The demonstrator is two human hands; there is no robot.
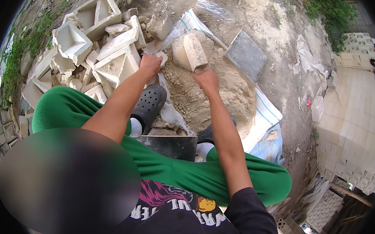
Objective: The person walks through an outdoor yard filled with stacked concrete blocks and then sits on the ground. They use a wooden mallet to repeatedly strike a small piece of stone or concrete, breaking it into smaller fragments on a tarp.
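Note:
My left hand point(151, 64) is closed on a small whitish chunk point(162, 58) beside the rubble pile, its fingers partly hidden. My right hand point(207, 81) is a fist at the lower end of a pale, elongated block point(194, 51); whatever lies in its fingers is hidden by the hand. The block rests tilted on a heap of sandy, crumbled material point(223, 91), over a wider dusty piece point(180, 56). Beneath the heap a white woven sack point(266, 111) with blue-green stripes is spread out.
Broken pale box-shaped blocks point(74, 43) are piled at the left. A grey square slab point(246, 55) lies right of the heap, and a dark slab point(170, 147) stands between my feet, near my grey clog point(149, 106). Stacked pale blocks point(346, 114) line the far right.

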